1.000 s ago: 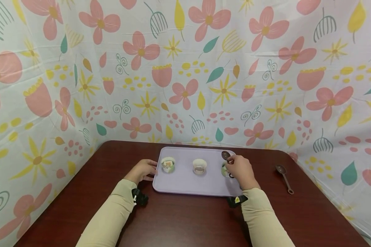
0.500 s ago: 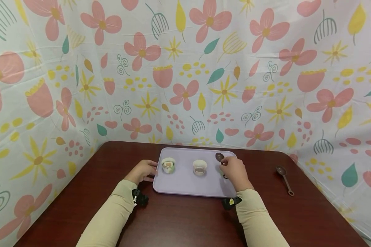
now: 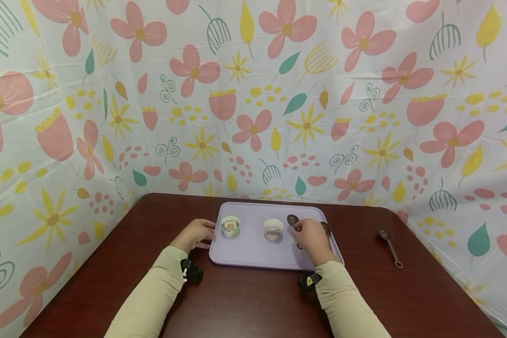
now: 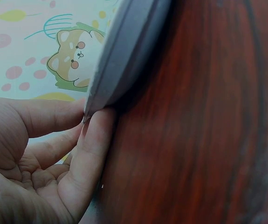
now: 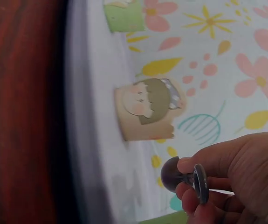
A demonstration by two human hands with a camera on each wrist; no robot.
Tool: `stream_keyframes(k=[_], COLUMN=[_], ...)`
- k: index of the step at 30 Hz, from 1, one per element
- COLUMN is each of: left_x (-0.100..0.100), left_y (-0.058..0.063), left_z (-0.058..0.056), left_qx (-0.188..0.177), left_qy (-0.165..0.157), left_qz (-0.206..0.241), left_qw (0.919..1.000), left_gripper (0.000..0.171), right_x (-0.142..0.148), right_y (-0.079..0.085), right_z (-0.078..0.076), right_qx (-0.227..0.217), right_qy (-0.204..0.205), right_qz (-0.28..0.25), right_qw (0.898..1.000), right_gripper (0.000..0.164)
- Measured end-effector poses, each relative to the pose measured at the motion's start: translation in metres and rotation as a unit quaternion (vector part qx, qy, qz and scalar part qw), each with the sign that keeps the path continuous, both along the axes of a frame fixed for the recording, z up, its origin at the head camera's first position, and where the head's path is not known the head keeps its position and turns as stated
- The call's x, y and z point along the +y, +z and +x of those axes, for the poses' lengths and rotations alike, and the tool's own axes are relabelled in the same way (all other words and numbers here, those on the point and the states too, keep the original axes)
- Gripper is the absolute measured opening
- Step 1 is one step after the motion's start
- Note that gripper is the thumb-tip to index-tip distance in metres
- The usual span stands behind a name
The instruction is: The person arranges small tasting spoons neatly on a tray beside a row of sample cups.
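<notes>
My left hand (image 3: pixel 196 234) pinches the left rim of a lilac tray (image 3: pixel 247 253); the left wrist view has the thumb above and a finger below the tray's edge (image 4: pixel 124 60). Over the tray's right part, my right hand (image 3: pixel 314 240) grips a small dark brown spoon (image 3: pixel 293 219) by its handle. In the right wrist view the spoon's bowl (image 5: pixel 172 175) points away and its ringed handle end (image 5: pixel 201 183) faces the camera. Left of that hand stands a small printed paper cup (image 3: pixel 273 230) with a cartoon face. Another printed cup (image 3: pixel 230 226) stands near the tray's left side.
A second brown spoon (image 3: pixel 390 246) lies on the dark wooden table (image 3: pixel 245 300), right of the tray. Beside my right hand a dark brown round piece (image 3: pixel 326 228) shows, partly hidden. A flowered cloth (image 3: pixel 253 94) hangs behind and along the sides.
My right hand has moved left with the spoon, towards the middle cup. The green cup at right has become hidden behind it, and a brown round piece now shows there. My left hand stays put.
</notes>
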State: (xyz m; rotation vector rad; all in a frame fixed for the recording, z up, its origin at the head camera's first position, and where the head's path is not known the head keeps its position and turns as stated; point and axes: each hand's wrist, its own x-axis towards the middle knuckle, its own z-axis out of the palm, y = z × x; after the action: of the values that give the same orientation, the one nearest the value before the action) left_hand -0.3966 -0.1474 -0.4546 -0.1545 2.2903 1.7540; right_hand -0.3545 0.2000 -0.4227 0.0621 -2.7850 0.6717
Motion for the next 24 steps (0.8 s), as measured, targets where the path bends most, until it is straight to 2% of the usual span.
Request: stream_keyframes(k=[8,24], left_x=[0.001,0.0], left_y=[0.003,0.002], left_z=[0.002,0.001], left_qx=[-0.002,-0.001], left_qy=[0.0,0.0], left_qz=[0.0,-0.01], left_qw=[1.0,1.0], left_gripper=[0.05,0.049], right_x=[-0.007,-0.011], right_y=[-0.008,-0.022], right_z=[-0.001,-0.006], right_qx=[0.002,-0.017], right_qy=[-0.001,0.003], right_qz=[0.013,-0.007], right_qw=[1.0,1.0], right_gripper=[0.015,0.018])
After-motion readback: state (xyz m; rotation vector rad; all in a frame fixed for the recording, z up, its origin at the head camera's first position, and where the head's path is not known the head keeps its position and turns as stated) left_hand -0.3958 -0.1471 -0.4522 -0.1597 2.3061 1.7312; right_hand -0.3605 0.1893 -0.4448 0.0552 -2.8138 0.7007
